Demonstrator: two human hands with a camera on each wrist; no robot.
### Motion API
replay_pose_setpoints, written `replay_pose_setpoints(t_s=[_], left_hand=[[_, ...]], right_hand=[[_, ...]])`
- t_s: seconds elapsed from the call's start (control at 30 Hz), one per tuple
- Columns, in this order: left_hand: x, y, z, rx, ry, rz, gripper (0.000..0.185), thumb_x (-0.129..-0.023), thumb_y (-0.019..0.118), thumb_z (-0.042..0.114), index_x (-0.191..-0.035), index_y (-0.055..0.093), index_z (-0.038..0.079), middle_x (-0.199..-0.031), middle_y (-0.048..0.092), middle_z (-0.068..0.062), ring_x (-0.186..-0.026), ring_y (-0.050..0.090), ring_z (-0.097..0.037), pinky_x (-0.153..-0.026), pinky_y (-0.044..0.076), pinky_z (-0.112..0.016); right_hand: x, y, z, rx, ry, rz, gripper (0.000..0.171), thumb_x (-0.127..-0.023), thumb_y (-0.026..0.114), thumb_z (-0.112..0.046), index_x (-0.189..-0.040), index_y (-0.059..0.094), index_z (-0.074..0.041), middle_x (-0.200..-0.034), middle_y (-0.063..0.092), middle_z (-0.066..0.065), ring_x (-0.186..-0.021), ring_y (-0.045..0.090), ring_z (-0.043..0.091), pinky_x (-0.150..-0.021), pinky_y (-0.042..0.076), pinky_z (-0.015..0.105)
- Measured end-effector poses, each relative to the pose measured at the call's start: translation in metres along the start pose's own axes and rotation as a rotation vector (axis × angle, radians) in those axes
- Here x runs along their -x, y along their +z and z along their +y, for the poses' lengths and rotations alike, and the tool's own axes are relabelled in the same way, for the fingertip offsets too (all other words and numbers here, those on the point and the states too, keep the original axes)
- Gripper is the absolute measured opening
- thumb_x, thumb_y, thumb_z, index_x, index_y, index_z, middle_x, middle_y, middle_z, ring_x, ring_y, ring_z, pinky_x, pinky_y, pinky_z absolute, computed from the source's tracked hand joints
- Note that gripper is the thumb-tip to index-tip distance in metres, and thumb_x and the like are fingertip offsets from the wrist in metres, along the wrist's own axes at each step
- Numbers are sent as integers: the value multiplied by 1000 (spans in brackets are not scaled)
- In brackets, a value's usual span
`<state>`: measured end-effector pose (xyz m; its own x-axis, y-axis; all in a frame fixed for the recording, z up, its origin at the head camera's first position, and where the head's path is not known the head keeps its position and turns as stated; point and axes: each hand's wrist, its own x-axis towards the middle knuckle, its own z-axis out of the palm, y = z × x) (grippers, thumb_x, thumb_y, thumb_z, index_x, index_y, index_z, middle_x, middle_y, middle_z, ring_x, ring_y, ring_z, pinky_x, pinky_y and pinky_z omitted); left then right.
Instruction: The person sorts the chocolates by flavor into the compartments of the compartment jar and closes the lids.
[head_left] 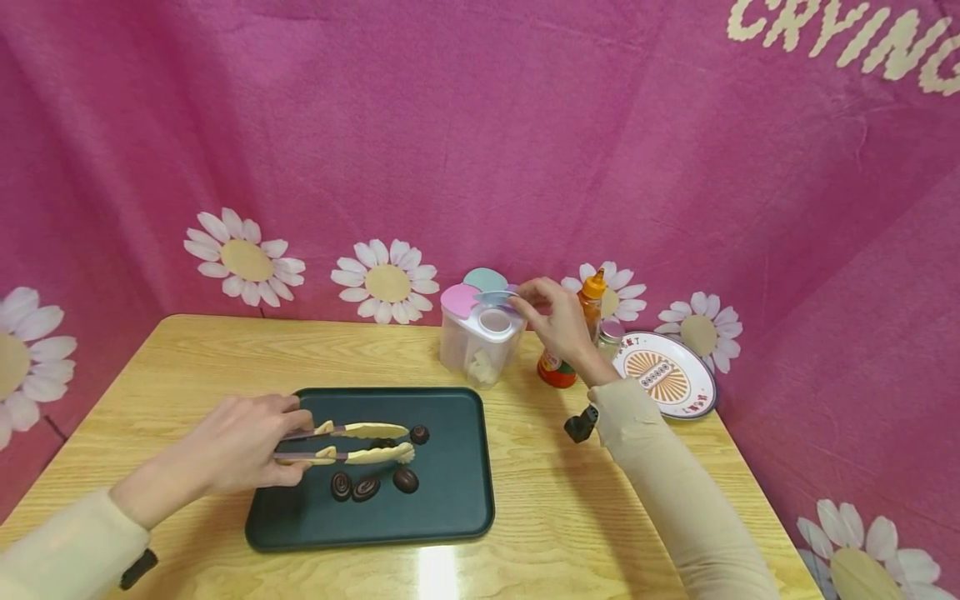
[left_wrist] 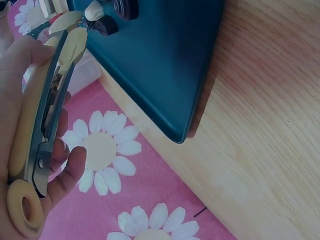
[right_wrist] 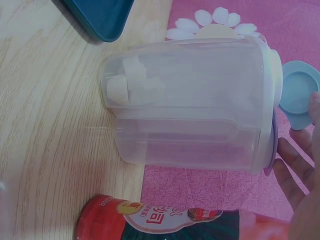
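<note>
A person's left hand grips tongs above a dark green tray on the worktop, thumb on one side of the handles and fingers wrapped around the other. The left forearm enters from the lower left, back of the hand turned up, and the tongs point to the right, their two arms apart. At their tips sits a white-topped chocolate; whether the tips touch it cannot be told. Other dark chocolates lie on the tray around the tips, one of them partly hidden by the tongs.

The right forearm stretches up from the lower right, the hand turned inward, as the right hand pinches the tab of a raised blue lid between thumb and finger. The remaining fingers are spread and lightly bent beside a purple lid. Beneath the blue lid, a round opening shows in the top of a clear container, which stands upright just behind the tray with white pieces at its bottom.

To the container's right stand a red bottle, a pink-capped jar and a white plate. A pink cloth with daisies hangs behind.
</note>
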<state>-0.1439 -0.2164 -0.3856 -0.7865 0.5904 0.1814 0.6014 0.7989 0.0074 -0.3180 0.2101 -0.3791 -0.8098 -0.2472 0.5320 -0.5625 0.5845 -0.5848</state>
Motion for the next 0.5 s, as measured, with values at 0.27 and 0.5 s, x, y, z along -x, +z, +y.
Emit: replay_pose_setpoints(t_s=[0.27,0.5], left_hand=[[-3,3,2,-4,14,-27,35,-75,89,43,-98,77,21,-78,60,8,-61,39,-2,-51,33,-19],[-7,5,4,-18,58,2,31,-75,88,43,-94,75,22,-75,54,10,-60,37,-2,-50,30,-19]], right_hand=[[0,0,0,1,-5,3,17,-97,76,-18,-108,75,-4,-104,77,13,-93,76,25,-82,58,20],[0,0,0,1,-5,4,17,-97,76,-18,-107,75,-4,-104,77,14,-94,77,26,-83,60,25]])
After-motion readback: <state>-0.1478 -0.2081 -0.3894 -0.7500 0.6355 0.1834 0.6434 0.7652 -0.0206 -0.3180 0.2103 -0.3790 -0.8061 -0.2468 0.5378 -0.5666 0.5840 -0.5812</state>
